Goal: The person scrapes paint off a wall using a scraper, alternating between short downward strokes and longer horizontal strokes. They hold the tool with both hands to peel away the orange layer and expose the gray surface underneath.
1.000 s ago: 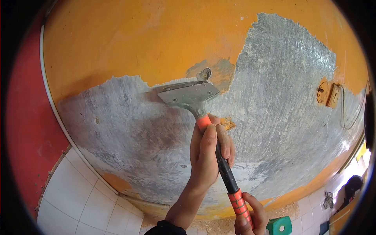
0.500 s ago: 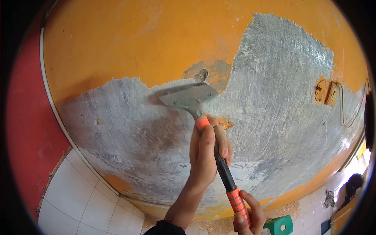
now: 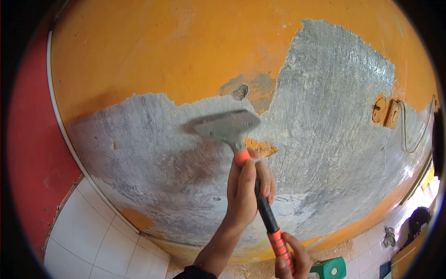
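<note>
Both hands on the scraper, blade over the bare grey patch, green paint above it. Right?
Not green: the head view shows orange paint above the bare grey patch. The left hand and right hand both hold the scraper.

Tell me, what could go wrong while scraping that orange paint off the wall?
1. The left hand grips the scraper's black-and-orange handle just below the wide metal blade; a slip might scrape knuckles on the rough grey wall.
2. The blade could snag on the small dark hole above it.
3. The orange wall fitting with a thin wire could be hit if scraping goes that way.
</note>
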Action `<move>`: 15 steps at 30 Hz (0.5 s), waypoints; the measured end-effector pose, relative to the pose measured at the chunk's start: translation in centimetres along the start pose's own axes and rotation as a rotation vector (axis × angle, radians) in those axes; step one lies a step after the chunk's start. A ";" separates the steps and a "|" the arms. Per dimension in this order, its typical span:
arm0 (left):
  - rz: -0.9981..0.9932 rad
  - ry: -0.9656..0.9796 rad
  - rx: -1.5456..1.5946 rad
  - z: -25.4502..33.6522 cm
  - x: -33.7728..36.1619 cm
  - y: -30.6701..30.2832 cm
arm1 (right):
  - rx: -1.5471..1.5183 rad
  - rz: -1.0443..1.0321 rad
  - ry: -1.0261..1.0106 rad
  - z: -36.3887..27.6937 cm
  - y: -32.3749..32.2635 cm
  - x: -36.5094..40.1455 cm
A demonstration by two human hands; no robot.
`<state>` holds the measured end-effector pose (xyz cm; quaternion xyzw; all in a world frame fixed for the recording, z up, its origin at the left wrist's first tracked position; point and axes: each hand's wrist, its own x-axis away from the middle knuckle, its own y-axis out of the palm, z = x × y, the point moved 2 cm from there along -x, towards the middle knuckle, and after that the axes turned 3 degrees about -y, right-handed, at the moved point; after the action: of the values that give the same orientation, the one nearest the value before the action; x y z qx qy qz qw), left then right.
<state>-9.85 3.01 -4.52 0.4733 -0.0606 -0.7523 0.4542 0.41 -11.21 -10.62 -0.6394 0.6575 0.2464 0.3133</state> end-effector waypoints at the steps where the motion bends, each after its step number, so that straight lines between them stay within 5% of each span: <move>1: 0.011 -0.009 0.000 0.1 -0.1 0.2 | 0.021 -0.010 -0.016 -0.1 -0.2 -0.2; 15: -0.035 -0.031 0.023 0.1 0.0 0.0 | 0.028 0.019 -0.019 -0.3 1.2 0.5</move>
<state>-9.93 2.99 -4.44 0.4680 -0.0680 -0.7666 0.4345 -0.80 -11.70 -10.84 -0.6263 0.6639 0.2461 0.3263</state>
